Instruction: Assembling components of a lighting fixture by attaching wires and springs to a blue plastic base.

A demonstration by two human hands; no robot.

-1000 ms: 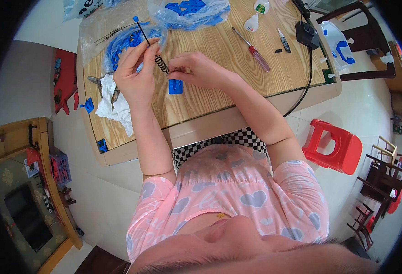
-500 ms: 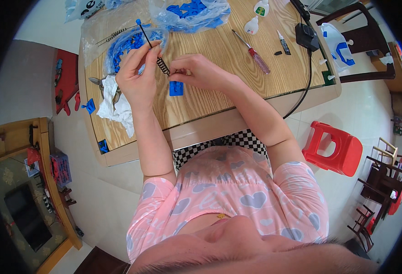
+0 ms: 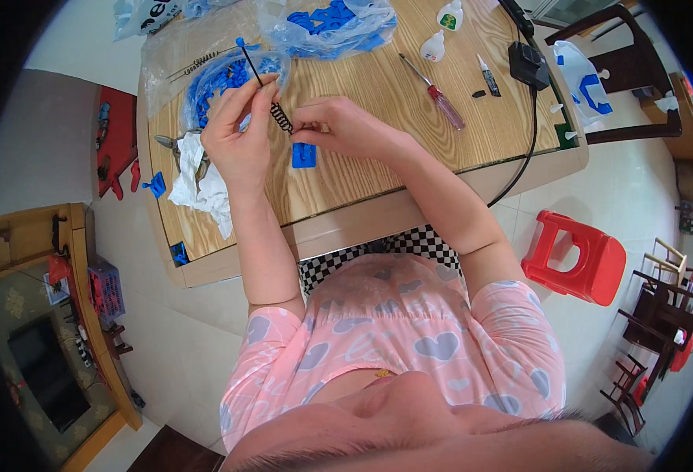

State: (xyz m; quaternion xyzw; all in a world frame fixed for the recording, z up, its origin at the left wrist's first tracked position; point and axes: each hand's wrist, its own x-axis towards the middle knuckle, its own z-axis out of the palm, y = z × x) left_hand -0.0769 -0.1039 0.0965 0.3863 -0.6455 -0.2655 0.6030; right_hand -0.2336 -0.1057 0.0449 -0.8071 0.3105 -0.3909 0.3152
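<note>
Left hand [image 3: 238,126]: fingertips pinched together on the black rod, up and left of the blue block
Right hand [image 3: 345,124]: thumb and fingers drawn narrow on the lower end of the black spring, at the blue block's far edge; whether they also grip the block is hidden
Black rod [image 3: 250,63]: slanted, its blue tip [image 3: 241,42] pointing away from the blue block, to the far left
Black spring [image 3: 281,117]: between the hands, long axis roughly in line with the rod, lower end toward the blue block
Blue block [image 3: 304,156]: partly under the right fingers
Screwdriver [image 3: 446,108]: well right of the blue block
</note>
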